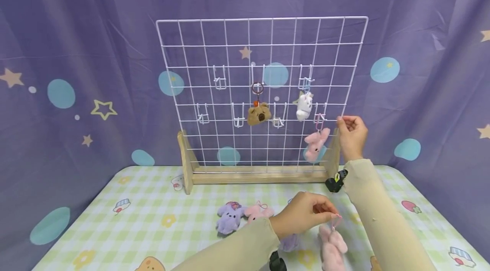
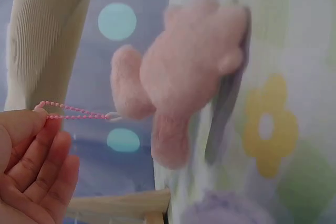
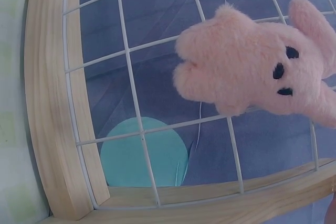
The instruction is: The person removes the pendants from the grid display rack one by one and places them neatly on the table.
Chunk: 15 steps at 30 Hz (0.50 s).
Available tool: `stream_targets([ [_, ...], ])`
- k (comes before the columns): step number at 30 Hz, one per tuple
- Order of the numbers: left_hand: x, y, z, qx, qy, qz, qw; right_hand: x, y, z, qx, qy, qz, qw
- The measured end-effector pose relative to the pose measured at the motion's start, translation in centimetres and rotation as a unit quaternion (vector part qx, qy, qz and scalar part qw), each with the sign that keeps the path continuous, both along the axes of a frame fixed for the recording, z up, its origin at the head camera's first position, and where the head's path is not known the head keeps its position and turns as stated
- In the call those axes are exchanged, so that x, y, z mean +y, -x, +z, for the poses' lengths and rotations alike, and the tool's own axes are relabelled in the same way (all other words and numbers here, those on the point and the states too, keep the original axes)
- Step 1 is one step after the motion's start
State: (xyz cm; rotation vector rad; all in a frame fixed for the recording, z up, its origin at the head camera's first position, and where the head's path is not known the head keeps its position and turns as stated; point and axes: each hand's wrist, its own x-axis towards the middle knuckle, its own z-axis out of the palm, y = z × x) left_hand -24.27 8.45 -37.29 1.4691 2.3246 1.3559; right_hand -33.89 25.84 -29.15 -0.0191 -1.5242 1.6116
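Observation:
My left hand [image 1: 302, 215] pinches the pink bead chain [image 2: 73, 114] of a pink plush bunny keychain [image 1: 332, 247], and the bunny dangles below it, low over the table. At the right edge of the white wire grid rack [image 1: 261, 18], my right hand [image 1: 353, 137] grips the frame just above the wooden side post [image 1: 332, 149]. Close to that hand, another pink plush bunny [image 1: 315, 144] hangs by its chain from a hook; its face shows in the right wrist view. Only a sliver of the right hand appears there.
A brown bear keychain [image 1: 259, 114] and a white plush keychain [image 1: 304, 106] hang on the grid, among several other white hooks [image 1: 203, 118]. On the checkered tablecloth [image 1: 149, 215] lie a purple plush [image 1: 229, 218], a pink plush [image 1: 257, 212] and another purple plush [image 1: 289, 242], partly hidden.

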Motion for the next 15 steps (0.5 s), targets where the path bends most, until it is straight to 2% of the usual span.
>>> stream_targets([
  [3, -0.1, 0.7, -0.5, 0.002, 0.003, 0.027, 0.9996, -0.1, -0.1, 0.0, -0.006, -0.004, -0.002, 1.0000],
  [10, -0.7, 1.9, -1.8, -0.018, 0.023, 0.080, 0.9964, 0.0, -0.1, -0.1, -0.005, -0.003, -0.004, 1.0000],
  [15, -1.1, 2.4, -2.0, -0.039, 0.034, 0.102, 0.9934, 0.1, 0.0, 0.0, -0.005, -0.005, -0.006, 1.0000],
])
